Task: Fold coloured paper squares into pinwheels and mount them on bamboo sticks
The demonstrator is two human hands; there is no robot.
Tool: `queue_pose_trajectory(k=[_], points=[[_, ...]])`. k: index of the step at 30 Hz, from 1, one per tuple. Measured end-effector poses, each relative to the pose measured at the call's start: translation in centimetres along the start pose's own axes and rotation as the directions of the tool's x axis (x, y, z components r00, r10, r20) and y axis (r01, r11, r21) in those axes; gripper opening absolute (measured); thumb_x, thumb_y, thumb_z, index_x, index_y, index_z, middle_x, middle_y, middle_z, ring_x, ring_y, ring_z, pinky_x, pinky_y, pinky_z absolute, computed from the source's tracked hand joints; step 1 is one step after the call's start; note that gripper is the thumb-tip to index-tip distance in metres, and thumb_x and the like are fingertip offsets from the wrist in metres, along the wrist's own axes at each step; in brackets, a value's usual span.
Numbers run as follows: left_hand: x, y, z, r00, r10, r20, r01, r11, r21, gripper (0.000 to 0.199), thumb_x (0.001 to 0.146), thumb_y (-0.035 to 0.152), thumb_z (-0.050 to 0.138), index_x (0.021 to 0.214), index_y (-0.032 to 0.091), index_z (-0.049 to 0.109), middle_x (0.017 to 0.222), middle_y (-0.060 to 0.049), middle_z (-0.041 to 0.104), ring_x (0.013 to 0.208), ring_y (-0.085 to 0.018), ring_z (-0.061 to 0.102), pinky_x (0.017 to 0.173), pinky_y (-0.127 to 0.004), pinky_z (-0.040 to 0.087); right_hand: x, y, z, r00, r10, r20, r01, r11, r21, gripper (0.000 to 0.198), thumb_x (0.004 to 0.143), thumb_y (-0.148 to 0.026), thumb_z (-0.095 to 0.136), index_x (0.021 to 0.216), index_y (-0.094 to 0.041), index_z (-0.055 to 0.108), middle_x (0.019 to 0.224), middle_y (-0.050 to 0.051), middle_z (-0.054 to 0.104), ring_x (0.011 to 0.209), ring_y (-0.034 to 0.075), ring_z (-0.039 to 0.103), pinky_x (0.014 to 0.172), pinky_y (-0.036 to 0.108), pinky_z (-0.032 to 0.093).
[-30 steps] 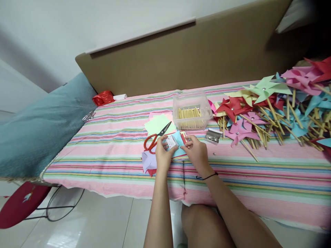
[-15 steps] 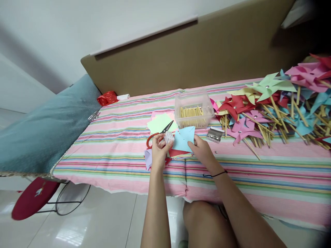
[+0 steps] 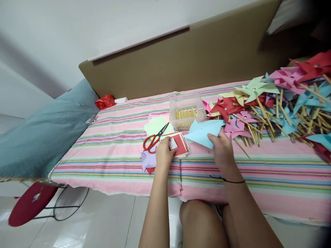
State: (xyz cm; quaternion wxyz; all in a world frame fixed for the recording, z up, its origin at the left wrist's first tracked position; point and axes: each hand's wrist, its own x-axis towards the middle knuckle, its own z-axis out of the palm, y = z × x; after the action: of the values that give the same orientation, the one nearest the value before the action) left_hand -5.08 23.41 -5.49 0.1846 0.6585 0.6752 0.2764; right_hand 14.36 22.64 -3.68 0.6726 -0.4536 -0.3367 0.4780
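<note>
My left hand (image 3: 164, 152) is closed around a small white block (image 3: 173, 143) with faint grey markings, low over a stack of coloured paper squares (image 3: 182, 146) with red on top. Between the thumb and fingers of my right hand (image 3: 222, 147) is a light blue paper sheet (image 3: 204, 132) with cuts in it, raised in front of the clear box. Orange-handled scissors (image 3: 156, 138) lie left of the stack, blades over pale green paper (image 3: 158, 124). Purple cut paper (image 3: 149, 159) rests beside my left wrist.
A clear plastic box (image 3: 178, 103) holds many short wooden sticks (image 3: 186, 113). Finished paper pinwheels (image 3: 254, 89) on sticks are heaped at the right. A red plastic bag (image 3: 105, 102) sits at the far left, near a blue cushion (image 3: 51, 131). A red stool (image 3: 32, 203) stands below.
My right hand has carried the blue paper right and away from my left hand, uncovering the red-topped stack. My left hand has lowered slightly with the white block. The view has shifted a little.
</note>
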Motion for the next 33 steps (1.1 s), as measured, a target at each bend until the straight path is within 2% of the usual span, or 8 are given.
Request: queue_pose_trajectory(k=[5,9,12,16,18,21,28,33], points=[[-0.4,1.4,-0.6,0.998,0.043,-0.054,-0.042,0.999,0.02,0.059,0.066,0.016,0.076,0.12,0.019,0.054,0.123,-0.014,0.061,0.114,-0.032,0.055,0.095,-0.045,0.042,-0.3,-0.2,0.3,0.994,0.021,0.108,-0.03,0.996,0.082,0.021,0.073,-0.032,0.066,0.089,-0.02,0.063,0.083,0.002,0.07,0.076,0.018,0.065,0.068,0.03,0.052],[-0.8,4.5,-1.7,0.966,0.004,-0.26,-0.038,0.992,-0.124,0.027,0.082,0.033,0.062,0.106,0.019,0.061,0.114,-0.012,0.065,0.105,-0.028,0.058,0.093,-0.042,0.041,-0.2,-0.3,-0.2,0.986,-0.072,0.148,0.062,0.996,0.07,0.018,0.074,-0.03,0.07,0.087,-0.021,0.063,0.08,0.001,0.072,0.079,0.017,0.067,0.074,0.031,0.052],[-0.3,7.1,-1.8,0.983,-0.135,-0.126,0.059,0.877,-0.478,0.028,0.088,0.044,0.05,0.088,0.019,0.062,0.089,-0.007,0.069,0.08,-0.02,0.063,0.075,-0.033,0.047,0.1,-0.6,-1.2,0.982,-0.133,0.134,0.13,0.991,0.031,0.017,0.073,-0.027,0.073,0.088,-0.022,0.066,0.074,-0.001,0.072,0.072,0.017,0.066,0.071,0.032,0.053],[0.6,9.1,-0.7,0.914,-0.308,0.264,0.385,0.449,-0.806,0.057,0.081,0.069,0.046,0.089,0.015,0.063,0.082,-0.01,0.071,0.061,-0.018,0.065,0.058,-0.029,0.048,0.7,-1.6,-3.2,0.925,-0.341,0.165,0.359,0.928,-0.095,0.003,0.072,-0.023,0.072,0.074,-0.025,0.07,0.097,0.003,0.073,0.1,0.025,0.065,0.087,0.043,0.051],[0.8,9.5,0.2,0.877,-0.228,0.423,0.476,0.289,-0.831,0.07,0.076,0.077,0.043,0.094,0.014,0.065,0.082,-0.012,0.072,0.06,-0.019,0.066,0.054,-0.029,0.049,1.0,-2.2,-4.3,0.882,-0.411,0.231,0.457,0.866,-0.205,0.011,0.075,-0.021,0.066,0.066,-0.027,0.07,0.115,0.003,0.069,0.118,0.029,0.057,0.095,0.047,0.047],[0.8,9.8,1.4,0.838,-0.03,0.544,0.54,0.185,-0.821,0.079,0.072,0.082,0.04,0.093,0.012,0.07,0.079,-0.013,0.073,0.067,-0.023,0.069,0.054,-0.029,0.05,1.5,-3.1,-5.8,0.856,-0.44,0.271,0.513,0.785,-0.348,0.021,0.08,-0.018,0.059,0.066,-0.029,0.071,0.13,0.0,0.06,0.128,0.028,0.049,0.103,0.05,0.041],[0.5,10.7,1.2,0.831,0.092,0.548,0.48,0.38,-0.791,0.036,0.063,0.038,0.081,0.09,0.015,0.074,0.08,-0.007,0.074,0.068,-0.019,0.067,0.062,-0.027,0.052,1.9,-3.5,-6.8,0.848,-0.445,0.289,0.53,0.709,-0.465,0.026,0.079,-0.013,0.056,0.066,-0.028,0.071,0.13,0.0,0.059,0.128,0.028,0.047,0.105,0.052,0.038],[0.8,11.1,1.0,0.888,0.034,0.459,0.408,0.403,-0.819,0.025,0.063,0.03,0.081,0.082,0.016,0.073,0.078,-0.005,0.073,0.063,-0.016,0.065,0.061,-0.027,0.051,2.1,-3.1,-6.3,0.897,-0.365,0.25,0.432,0.844,-0.317,0.017,0.084,-0.019,0.061,0.093,-0.028,0.071,0.125,0.005,0.062,0.119,0.025,0.057,0.1,0.047,0.047]])
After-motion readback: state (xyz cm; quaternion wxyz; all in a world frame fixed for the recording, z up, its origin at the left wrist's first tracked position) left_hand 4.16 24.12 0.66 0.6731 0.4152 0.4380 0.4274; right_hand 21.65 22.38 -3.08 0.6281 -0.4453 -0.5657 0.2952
